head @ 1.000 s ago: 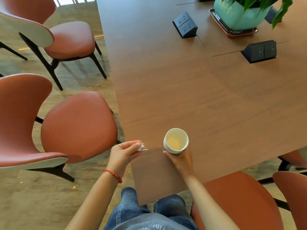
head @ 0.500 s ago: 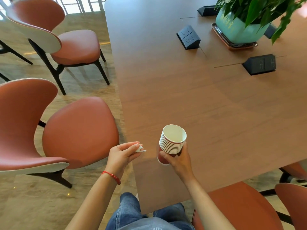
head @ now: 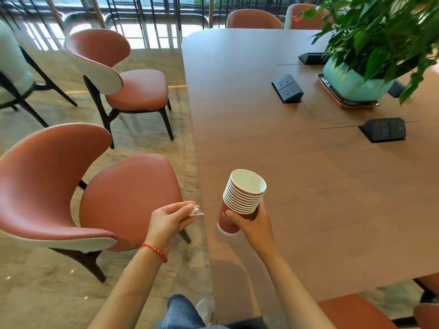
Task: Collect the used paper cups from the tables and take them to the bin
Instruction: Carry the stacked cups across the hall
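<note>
Bare forearms, red beaded bracelet (head: 155, 251) on left wrist, blue jeans (head: 183, 313), pale shoe (head: 204, 309)

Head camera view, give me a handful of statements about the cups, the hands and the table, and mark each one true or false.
1. The right hand grips a stack of nested red paper cups. True.
2. The top cup is full of tea. False: its inside looks white and empty.
3. The left hand pinches a small white scrap. True.
4. The stack stands upright on the table. False: it is held tilted above it.
5. The potted plant sits on a tray on the table. True.
</note>
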Tool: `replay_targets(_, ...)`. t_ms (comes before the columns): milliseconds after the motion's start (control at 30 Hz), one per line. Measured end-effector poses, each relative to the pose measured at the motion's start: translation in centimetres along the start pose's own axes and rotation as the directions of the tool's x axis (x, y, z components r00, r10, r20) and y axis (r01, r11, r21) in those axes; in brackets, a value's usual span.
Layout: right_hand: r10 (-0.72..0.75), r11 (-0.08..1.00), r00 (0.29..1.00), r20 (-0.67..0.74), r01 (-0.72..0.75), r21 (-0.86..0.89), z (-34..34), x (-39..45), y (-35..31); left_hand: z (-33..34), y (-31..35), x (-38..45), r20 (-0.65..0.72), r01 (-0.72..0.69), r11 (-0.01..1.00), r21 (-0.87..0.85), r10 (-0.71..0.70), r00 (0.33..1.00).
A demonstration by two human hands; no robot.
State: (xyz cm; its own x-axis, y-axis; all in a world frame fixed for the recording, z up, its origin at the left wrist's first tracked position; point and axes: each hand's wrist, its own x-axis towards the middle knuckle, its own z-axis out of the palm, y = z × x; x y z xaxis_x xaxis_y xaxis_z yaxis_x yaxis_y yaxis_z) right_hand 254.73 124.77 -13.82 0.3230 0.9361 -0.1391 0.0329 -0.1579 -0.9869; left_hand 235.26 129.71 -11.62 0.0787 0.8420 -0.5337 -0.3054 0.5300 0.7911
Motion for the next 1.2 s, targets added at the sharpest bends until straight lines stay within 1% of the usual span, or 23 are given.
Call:
replay_targets(233, -0.016, 1.000, 0.984, 0.177, 0.016, 0.005, 2.9, -0.6, -0.6, -2.8, 0.5, -2.9, -0.118, -0.100, 0.995, -0.015, 0.098, 0.988)
replay_targets(333, -0.040, 0.999, 0.964, 0.263, 0.044, -0.009, 3.7, -0.9, -0.6, -3.7, -0.1, -4.6, -0.176, -0.144, 0.986, -0.086, 0.127, 0.976)
replay_targets(433, -0.055, 0.998, 0.936, 0.349, 0.064, -0.015, 4.3, -1.5, -1.1, -4.5, -1.0, -6.7, -0.270, -0.207, 0.965, -0.158, 0.160, 0.950)
replay_targets(567, -0.064, 0.998, 0.884, 0.463, 0.069, 0.005, 5.4, -3.1, -1.6, -5.8, -2.9, -10.0, -0.386, -0.269, 0.946, -0.182, 0.183, 0.904)
replay_targets(733, -0.082, 0.992, 0.779, 0.621, 0.126, -0.027, 7.3, -5.9, -1.7, -7.3, -5.3, -14.8, -0.539, -0.366, 0.895, -0.257, 0.182, 0.823)
replay_targets(800, -0.069, 0.990, 0.729, 0.681, 0.135, -0.044, 8.3, -7.3, -2.7, -7.9, -5.4, -17.4, -0.593, -0.399, 0.877, -0.269, 0.175, 0.786)
replay_targets(900, -0.069, 0.988, 0.629, 0.775, 0.153, -0.037, 10.6, -10.0, -3.0, -9.5, -6.5, -20.9, -0.671, -0.460, 0.842, -0.283, 0.169, 0.722)
replay_targets(1000, -0.067, 0.988, 0.514, 0.855, 0.157, -0.016, 13.3, -13.3, -3.1, -11.9, -7.8, -24.3, -0.750, -0.531, 0.798, -0.285, 0.159, 0.642)
replay_targets(1067, -0.066, 0.987, 0.442, 0.895, 0.162, -0.007, 15.0, -15.9, -3.1, -13.5, -8.7, -26.6, -0.790, -0.570, 0.772, -0.282, 0.150, 0.594)
replay_targets(1200, -0.048, 0.984, 0.331, 0.942, 0.180, -0.013, 18.5, -21.7, -2.8, -17.0, -10.9, -31.0, -0.853, -0.629, 0.726, -0.277, 0.116, 0.509)
